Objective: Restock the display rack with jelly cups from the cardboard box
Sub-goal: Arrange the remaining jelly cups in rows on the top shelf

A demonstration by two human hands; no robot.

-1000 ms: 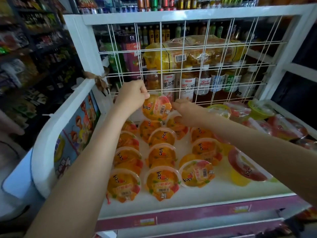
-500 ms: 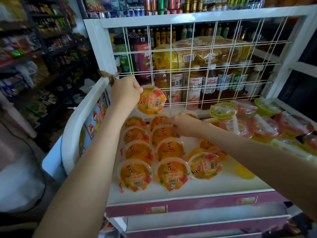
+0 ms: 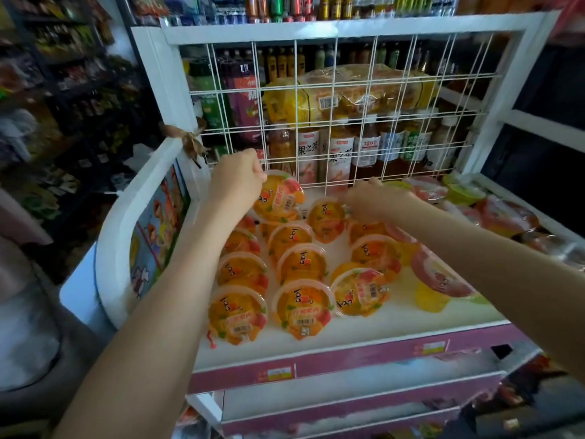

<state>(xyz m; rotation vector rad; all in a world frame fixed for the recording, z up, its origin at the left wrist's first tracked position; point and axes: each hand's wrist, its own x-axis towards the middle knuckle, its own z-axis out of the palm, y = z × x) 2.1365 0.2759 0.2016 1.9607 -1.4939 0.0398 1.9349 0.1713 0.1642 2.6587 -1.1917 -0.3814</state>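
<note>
My left hand (image 3: 235,179) holds an orange jelly cup (image 3: 280,195) by its rim, tilted with its lid facing me, above the back left of the white display rack shelf (image 3: 348,331). My right hand (image 3: 376,198) reaches to the back row and pinches the rim of another orange jelly cup (image 3: 326,218) resting on the shelf. Several orange jelly cups (image 3: 302,307) lie in rows on the shelf below both hands. The cardboard box is out of sight.
A white wire grid (image 3: 348,122) backs the shelf, with tea bottles (image 3: 367,150) behind it. Red and green lidded cups (image 3: 443,280) fill the shelf's right side. The rack's rounded white side panel (image 3: 126,242) stands at left. Lower purple-edged shelves (image 3: 348,403) lie beneath.
My left hand has lowered its cup towards the back row. My right hand has moved from the middle cups to a cup further back. The camera has shifted left and drawn back.
</note>
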